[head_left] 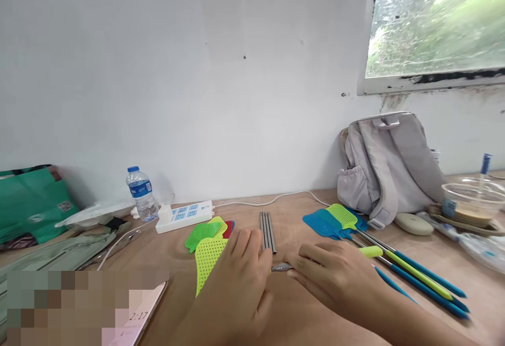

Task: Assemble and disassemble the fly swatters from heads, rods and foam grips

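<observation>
My left hand [246, 272] is closed around the neck end of a yellow-green fly swatter head [209, 256], whose perforated paddle sticks out to the left. From between the two hands shows a short grey metal rod end [280, 267]. My right hand [325, 270] pinches that rod with thumb and fingers. Past its wrist a yellow-green handle [371, 252] pokes out; its link to the rod is hidden. Several bare metal rods [267, 233] lie side by side just beyond the hands. Loose green, yellow and red swatter heads [203, 234] lie at left.
Assembled blue and yellow-green swatters [335, 220] lie at right, handles toward me. Behind them stand a grey backpack [390, 167] and a plastic cup [471, 204]. A power strip [185, 216], water bottle [142, 193] and phone [148, 309] are at left.
</observation>
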`<action>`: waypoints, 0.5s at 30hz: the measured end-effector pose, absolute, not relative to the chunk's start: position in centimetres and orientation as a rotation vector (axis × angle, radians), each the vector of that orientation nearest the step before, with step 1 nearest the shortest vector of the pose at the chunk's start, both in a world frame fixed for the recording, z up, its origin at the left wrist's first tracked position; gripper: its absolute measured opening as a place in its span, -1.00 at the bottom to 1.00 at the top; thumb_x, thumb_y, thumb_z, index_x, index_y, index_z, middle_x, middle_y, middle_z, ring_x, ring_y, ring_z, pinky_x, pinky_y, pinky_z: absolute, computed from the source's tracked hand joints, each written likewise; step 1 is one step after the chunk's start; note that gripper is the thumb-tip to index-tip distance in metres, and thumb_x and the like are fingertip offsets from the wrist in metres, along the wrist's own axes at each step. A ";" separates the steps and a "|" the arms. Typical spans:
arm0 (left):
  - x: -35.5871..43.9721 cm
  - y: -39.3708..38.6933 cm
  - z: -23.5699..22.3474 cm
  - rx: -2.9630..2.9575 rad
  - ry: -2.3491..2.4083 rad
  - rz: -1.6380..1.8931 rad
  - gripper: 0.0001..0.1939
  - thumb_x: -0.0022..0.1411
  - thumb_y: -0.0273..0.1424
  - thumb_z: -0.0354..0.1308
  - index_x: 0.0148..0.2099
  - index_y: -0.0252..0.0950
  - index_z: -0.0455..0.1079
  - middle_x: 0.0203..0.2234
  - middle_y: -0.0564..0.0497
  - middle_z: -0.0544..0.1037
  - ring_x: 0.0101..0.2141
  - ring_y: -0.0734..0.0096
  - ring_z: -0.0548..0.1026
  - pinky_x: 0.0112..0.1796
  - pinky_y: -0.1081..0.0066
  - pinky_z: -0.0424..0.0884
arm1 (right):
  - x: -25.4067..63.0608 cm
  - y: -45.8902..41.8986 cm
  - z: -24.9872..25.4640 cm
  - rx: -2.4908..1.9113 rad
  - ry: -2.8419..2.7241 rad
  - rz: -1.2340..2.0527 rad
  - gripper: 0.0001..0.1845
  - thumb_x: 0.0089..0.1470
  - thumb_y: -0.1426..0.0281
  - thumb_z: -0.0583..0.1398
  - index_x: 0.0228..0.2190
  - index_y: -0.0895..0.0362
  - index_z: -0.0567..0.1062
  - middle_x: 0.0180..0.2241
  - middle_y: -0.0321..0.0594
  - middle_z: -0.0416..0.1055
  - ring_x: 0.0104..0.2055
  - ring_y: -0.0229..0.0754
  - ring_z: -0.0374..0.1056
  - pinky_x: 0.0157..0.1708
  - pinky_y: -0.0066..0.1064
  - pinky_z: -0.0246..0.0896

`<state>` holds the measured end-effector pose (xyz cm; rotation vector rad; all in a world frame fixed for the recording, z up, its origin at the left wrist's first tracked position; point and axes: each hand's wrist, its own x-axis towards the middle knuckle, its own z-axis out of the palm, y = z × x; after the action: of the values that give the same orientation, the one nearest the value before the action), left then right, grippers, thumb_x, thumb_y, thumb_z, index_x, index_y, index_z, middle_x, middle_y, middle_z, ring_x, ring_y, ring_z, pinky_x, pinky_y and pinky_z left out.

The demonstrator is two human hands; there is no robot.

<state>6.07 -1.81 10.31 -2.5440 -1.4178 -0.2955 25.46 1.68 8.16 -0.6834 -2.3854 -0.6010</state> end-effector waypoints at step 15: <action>2.8 -1.2 11.8 -2.419 -1.160 -0.527 -0.56 0.19 -0.35 -0.07 0.13 -0.18 0.11 0.12 -0.06 0.18 0.11 0.13 0.10 0.08 0.13 0.07 | 31.6 7.2 8.1 -1.081 -2.511 0.006 -0.80 0.18 0.32 0.01 -0.33 0.07 0.42 -0.43 -0.28 0.42 -0.41 -0.24 0.36 -0.45 -0.46 0.16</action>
<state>2.79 -1.23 11.84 -2.4189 -1.1602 -0.5274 31.61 7.15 8.12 -1.0814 -2.5106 0.0058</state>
